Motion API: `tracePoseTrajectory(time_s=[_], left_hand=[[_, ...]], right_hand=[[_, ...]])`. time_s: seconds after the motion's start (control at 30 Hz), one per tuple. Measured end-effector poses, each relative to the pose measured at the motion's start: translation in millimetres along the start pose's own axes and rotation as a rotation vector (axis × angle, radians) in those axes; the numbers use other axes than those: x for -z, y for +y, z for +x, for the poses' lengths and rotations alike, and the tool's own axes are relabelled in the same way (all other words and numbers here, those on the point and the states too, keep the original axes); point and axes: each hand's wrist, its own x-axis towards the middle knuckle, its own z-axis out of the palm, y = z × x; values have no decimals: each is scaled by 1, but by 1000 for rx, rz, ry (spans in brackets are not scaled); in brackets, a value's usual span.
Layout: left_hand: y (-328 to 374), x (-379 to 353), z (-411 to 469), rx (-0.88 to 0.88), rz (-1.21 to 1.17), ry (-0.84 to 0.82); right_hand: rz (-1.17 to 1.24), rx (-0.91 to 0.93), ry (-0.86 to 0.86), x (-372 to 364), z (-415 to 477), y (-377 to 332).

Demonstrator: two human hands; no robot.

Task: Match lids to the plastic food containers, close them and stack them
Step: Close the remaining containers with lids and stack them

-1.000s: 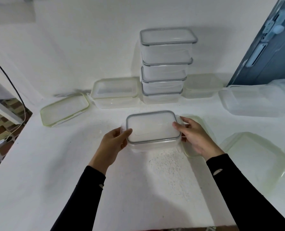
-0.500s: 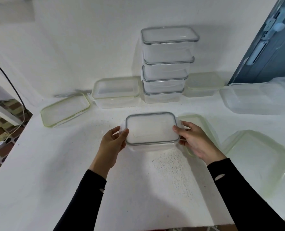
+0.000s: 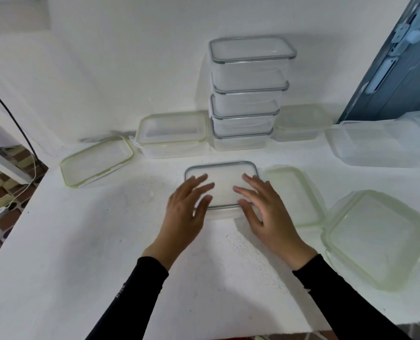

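Observation:
A clear container with a grey-rimmed lid [image 3: 222,179] sits on the white table in front of me. My left hand [image 3: 188,212] lies over its left half with fingers spread flat. My right hand [image 3: 262,209] lies over its right half the same way, slightly blurred. Behind it stands a stack of several closed grey-rimmed containers [image 3: 247,94] against the wall. A closed green-rimmed container [image 3: 172,133] sits left of the stack.
A green-rimmed lid [image 3: 96,161] lies near the table's left edge. Two green-rimmed lids [image 3: 294,195] [image 3: 375,236] lie to my right. A lidded container [image 3: 302,121] and a large clear tub [image 3: 383,143] sit at the back right. A blue door [image 3: 400,69] stands at the far right.
Both hands left the container's sides, where they gripped the edges, and now lie flat on top of the lid. The container stays in place.

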Motion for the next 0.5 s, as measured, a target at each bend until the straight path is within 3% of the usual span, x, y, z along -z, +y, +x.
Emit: tracePoseTrajectory(time_s=[0.2, 0.5], left_hand=[[-6, -7, -12, -101, 278, -220], [-3, -15, -16, -138, 371, -101]], right_hand=[[-185, 133, -161, -4, -9, 13], [-152, 114, -16, -11, -9, 8]])
